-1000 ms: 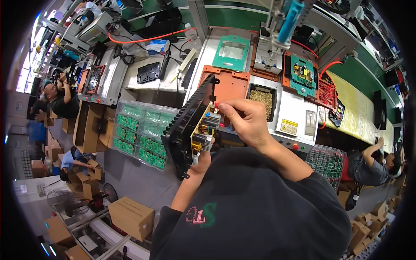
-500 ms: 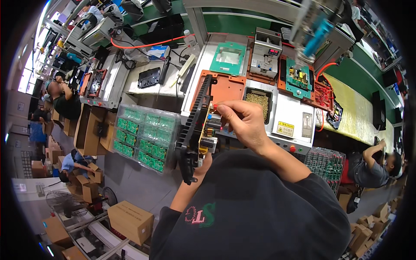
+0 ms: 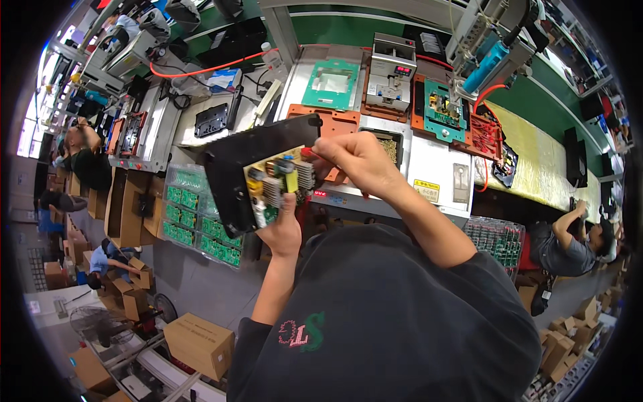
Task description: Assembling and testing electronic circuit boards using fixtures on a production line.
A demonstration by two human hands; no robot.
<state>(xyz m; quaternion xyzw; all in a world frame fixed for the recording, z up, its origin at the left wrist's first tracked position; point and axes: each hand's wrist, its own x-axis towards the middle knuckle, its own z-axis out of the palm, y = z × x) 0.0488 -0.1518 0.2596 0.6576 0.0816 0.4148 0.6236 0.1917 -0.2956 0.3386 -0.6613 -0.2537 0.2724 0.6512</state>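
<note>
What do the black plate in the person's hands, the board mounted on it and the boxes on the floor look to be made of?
Black plate: matte black, flat and rigid with no glare; probably coated metal or plastic, the look leaves it open. Circuit board: green laminate showing under yellow, grey and finned components. Cardboard box: plain brown corrugated card, dull finish. The left hand holds the assembly from below; the right hand pinches its upper edge.

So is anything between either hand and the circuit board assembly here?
No. The left hand grips the circuit board assembly from below, and the right hand pinches its upper right corner. Both touch it directly; nothing visible intervenes.
</note>
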